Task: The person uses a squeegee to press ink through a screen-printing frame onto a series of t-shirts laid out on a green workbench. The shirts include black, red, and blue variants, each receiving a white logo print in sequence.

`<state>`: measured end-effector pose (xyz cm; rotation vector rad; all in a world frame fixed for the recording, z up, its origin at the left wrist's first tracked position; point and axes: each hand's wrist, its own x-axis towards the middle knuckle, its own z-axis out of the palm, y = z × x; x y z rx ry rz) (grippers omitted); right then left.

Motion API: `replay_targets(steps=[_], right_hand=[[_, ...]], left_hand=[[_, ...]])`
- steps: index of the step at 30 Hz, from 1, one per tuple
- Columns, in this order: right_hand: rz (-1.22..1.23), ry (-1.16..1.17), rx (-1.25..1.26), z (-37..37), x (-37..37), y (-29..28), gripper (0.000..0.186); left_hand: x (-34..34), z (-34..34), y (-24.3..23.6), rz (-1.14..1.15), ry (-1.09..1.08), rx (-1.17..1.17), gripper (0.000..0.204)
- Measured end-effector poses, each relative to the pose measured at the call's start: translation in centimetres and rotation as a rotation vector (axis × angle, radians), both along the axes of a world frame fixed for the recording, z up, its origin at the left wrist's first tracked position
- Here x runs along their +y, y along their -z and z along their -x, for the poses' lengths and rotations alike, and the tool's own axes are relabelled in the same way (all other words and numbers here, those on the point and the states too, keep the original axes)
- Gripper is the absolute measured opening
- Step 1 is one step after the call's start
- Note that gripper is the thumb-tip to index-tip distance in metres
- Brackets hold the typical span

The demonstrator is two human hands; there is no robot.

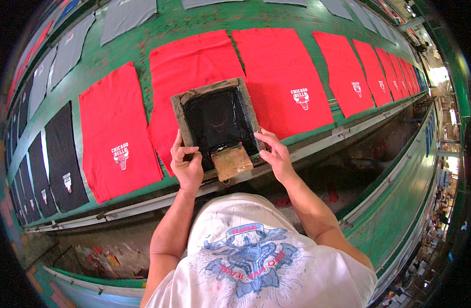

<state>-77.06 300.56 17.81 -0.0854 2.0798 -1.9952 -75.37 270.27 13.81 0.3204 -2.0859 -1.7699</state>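
Left hand (pixel 186 163): gripping the lower left edge of the screen-printing frame (pixel 217 126), fingers curled over the wooden rim, thumb on top.
Right hand (pixel 275 154): clamped on the lower right corner of the same frame, fingers closed around the rim.
Frame: centre of the picture, laid on a red shirt (pixel 194 66), mesh thick with black ink.
Squeegee (pixel 232 161): wood-handled, resting at the near edge of the mesh between the two hands, held by neither.
Printed shirts: red, with a small white motif, one at left (pixel 117 133), one at right (pixel 284 77).
Table (pixel 163 23): long, green, running to the upper right.
Risk, smearing: likely if the frame slides sideways while wet ink touches cloth.
Risk, squeegee: could slip off if the frame tips toward the body.
Risk, misprint: likely off-centre if the frame sits skewed on the shirt.
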Motion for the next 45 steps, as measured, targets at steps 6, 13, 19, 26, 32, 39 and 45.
replay_targets(steps=[6, 13, 19, 26, 32, 39, 45], right_hand=[[-0.015, -0.017, 0.020, 0.1, -0.1, 0.1, 0.060], [-0.003, -0.026, 0.030, 0.1, 0.1, 0.4, 0.063], [0.011, -0.042, 0.064, 0.4, 0.4, 0.7, 0.062], [-0.130, 0.045, 0.079, 0.9, 0.1, 0.1, 0.053], [-0.532, -0.141, 0.586, 0.6, -1.0, -4.1, 0.039], [-0.738, -0.476, 0.844, 0.5, -4.7, -6.1, 0.043], [-0.832, -0.475, 0.837, 1.3, -7.2, -7.1, 0.036]], left_hand=[[-0.1, 0.2, 0.5, -0.056, 0.001, -0.019, 0.019], [-0.2, 0.4, 0.5, -0.124, 0.005, -0.056, 0.017], [-0.1, 0.4, 0.5, -0.193, 0.013, -0.039, 0.016], [-0.2, 0.4, 0.9, -0.182, 0.003, -0.053, 0.016], [-0.5, 0.5, 1.0, -0.266, 0.037, -0.031, 0.020], [-0.5, 0.5, 0.6, -0.219, 0.045, -0.057, 0.017], [-1.1, 0.5, 0.1, -0.010, 0.044, -0.143, 0.045]])
